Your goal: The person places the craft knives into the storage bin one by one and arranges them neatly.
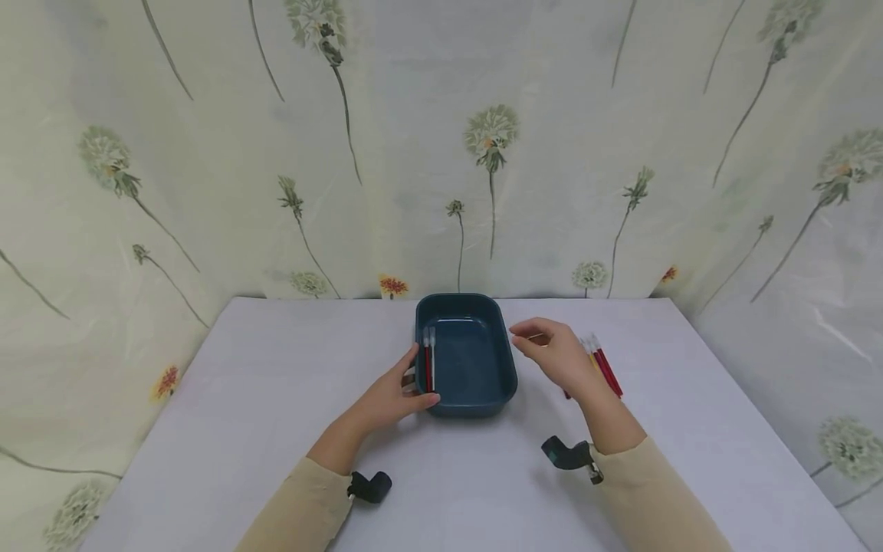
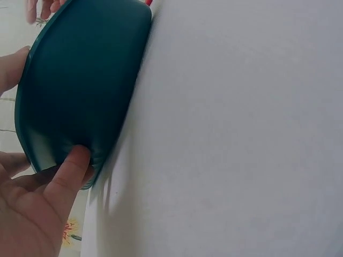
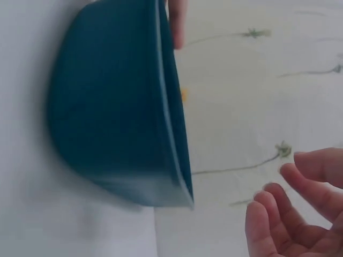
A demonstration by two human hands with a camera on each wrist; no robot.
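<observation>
A deep blue rectangular plastic bin (image 1: 472, 410) stands near the table's far edge. My left hand (image 1: 388, 400) grips its left side, thumb over the near-left rim and fingers along the outer wall; the left wrist view shows the fingertips (image 2: 80, 154) against that wall. Inside, along the left wall, lie a red pen (image 1: 427, 368) and a whitish pen (image 1: 433, 368), both with clear caps. Just beyond the right rim hovers my right hand (image 1: 552, 354), fingers loosely bent. In the right wrist view nothing shows between its fingers (image 3: 276, 203).
Several capped pens (image 1: 607, 372), red and yellow among them, lie on the white table (image 1: 276, 406) right of my right hand, partly hidden by the forearm. A flower-patterned curtain (image 1: 414, 153) rises behind the table. Small black cameras (image 1: 567, 454) are strapped to both wrists.
</observation>
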